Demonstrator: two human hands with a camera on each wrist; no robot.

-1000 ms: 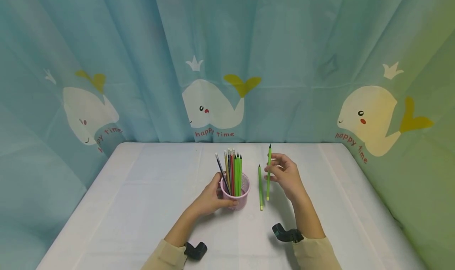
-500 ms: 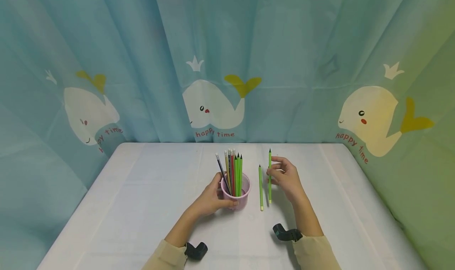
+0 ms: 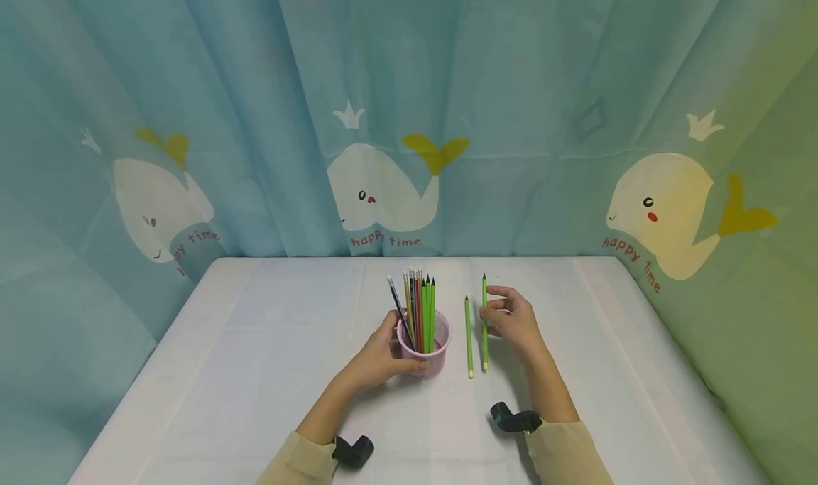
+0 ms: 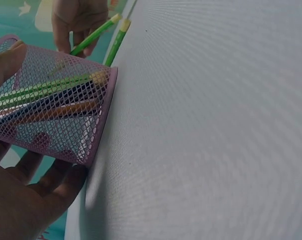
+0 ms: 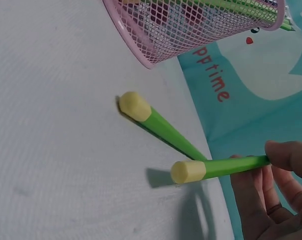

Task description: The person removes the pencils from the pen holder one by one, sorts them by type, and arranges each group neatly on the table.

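My left hand [image 3: 381, 357] curls round the side of a pink mesh pencil cup [image 3: 429, 366], which stands upright on the table. Inside it lean several pencils [image 3: 418, 322], some green with black tips, others dark, gold and red. In the head view, to the right of the cup, my right hand [image 3: 514, 319] pinches a green pencil [image 3: 484, 343] between thumb and fingers. The right wrist view shows its yellow end [image 5: 188, 171] just above the table, casting a shadow. A second green pencil [image 3: 469, 339] lies on the table between the cup and the held one.
A white cloth covers the table [image 3: 268, 343]. Behind it hangs a blue-green curtain [image 3: 524, 116] printed with white whales. Each wrist wears a black camera mount, such as the right one [image 3: 514, 420].
The right hand has come slightly nearer the front with its pencil, lowering it towards the table beside the lying pencil. The left hand and the cup stay in place.
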